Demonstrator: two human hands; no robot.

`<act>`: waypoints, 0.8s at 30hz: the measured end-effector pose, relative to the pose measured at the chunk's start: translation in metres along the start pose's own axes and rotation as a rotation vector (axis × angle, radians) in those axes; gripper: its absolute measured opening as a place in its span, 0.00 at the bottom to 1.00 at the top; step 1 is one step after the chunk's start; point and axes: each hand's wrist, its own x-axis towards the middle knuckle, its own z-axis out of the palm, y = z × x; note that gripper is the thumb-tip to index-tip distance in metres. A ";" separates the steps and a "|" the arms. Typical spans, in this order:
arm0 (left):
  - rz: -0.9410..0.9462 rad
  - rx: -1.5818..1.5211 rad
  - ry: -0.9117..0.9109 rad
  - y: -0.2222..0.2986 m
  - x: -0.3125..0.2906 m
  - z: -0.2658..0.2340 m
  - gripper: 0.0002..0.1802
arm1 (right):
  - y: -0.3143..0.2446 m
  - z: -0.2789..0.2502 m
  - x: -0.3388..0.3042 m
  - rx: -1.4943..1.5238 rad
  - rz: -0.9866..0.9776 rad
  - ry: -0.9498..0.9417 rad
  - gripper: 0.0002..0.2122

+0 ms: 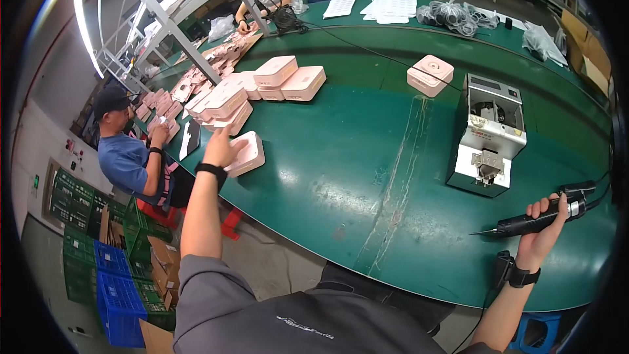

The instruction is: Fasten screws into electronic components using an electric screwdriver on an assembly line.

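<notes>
A: Where is the piece at your left hand?

B: The pale pink housing [252, 156] lies on the green table [327, 151], left of centre in the frame, its hollow side facing up. Your left hand [221, 149] is at its left side, fingers partly spread; I can't make out whether they grip it or merely touch it.

A: And your right hand?

B: At the lower right, your right hand [545, 228] is wrapped firmly around a black electric screwdriver [517, 226]. You hold it nearly level, bit toward the left, perhaps to keep the tip off the tabletop.

A: Why does the metal box machine stand there?

B: The silver-and-black machine [480, 137] sits just above the screwdriver at the right, likely so it stays within easy reach of your tool hand.

A: What about the other pink pieces?

B: The stacked housings [278, 71] stand just above your left hand, probably heaped to save table space. One single housing [429, 78] rests well apart at the upper right; its reason for being there is unclear.
</notes>
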 end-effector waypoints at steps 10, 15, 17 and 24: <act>0.161 -0.366 -0.095 0.114 -0.059 -0.008 0.26 | 0.012 0.006 -0.008 -0.006 0.040 -0.065 0.13; 0.443 -0.606 -0.206 0.230 -0.077 -0.005 0.27 | 0.011 0.007 -0.014 -0.067 -0.022 0.002 0.13; 0.547 -0.699 -0.288 0.266 -0.086 -0.006 0.28 | 0.010 0.005 -0.017 -0.057 -0.066 -0.007 0.13; 1.095 -0.790 -0.403 0.320 -0.097 0.004 0.42 | -0.007 0.042 -0.035 -0.296 -0.439 -0.074 0.12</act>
